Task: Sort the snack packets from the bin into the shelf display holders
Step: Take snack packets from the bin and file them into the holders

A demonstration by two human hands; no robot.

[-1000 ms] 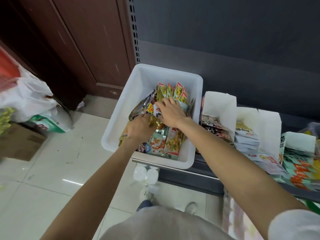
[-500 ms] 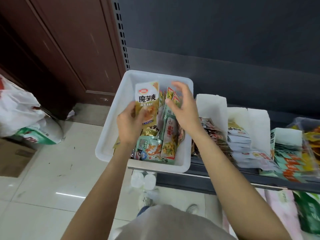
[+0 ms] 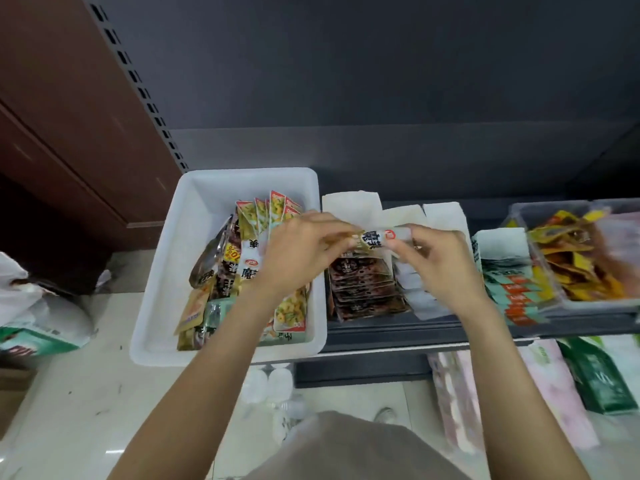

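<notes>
Currently, item one: a single snack packet (image 3: 375, 239), white and gold with dark lettering, held level between both hands above the paper holders at about 1 o'clock from the bin. My left hand (image 3: 301, 252) pinches its left end with curled fingers; my right hand (image 3: 441, 263) pinches its right end the same way. Item two: white bin (image 3: 166, 271), at 10 o'clock from the hands, holding many mixed packets, some standing on edge, some lying flat. Item three: first holder (image 3: 349, 206), just under the held packet, stocked with dark brown packets (image 3: 363, 285). Item four: second holder (image 3: 443, 216), at 3 o'clock from the first, with pale packets partly hidden by my right hand. Item five: third holder (image 3: 498, 244), with teal and orange packets. Item six: clear tub (image 3: 550, 209) at far 3 o'clock, with yellow and orange packets. Risks, as I judge them: the packet could land in the brown stack, since it hangs right over it and matches none of those; a two-ended pinch on slick film may slip on release; the holders look flimsy and could tip if nudged. Obstructions: my right wrist covers the second holder's contents, so I cannot confirm the match. Surroundings: plastic bags (image 3: 38, 320) on the floor at 8 o'clock.
</notes>
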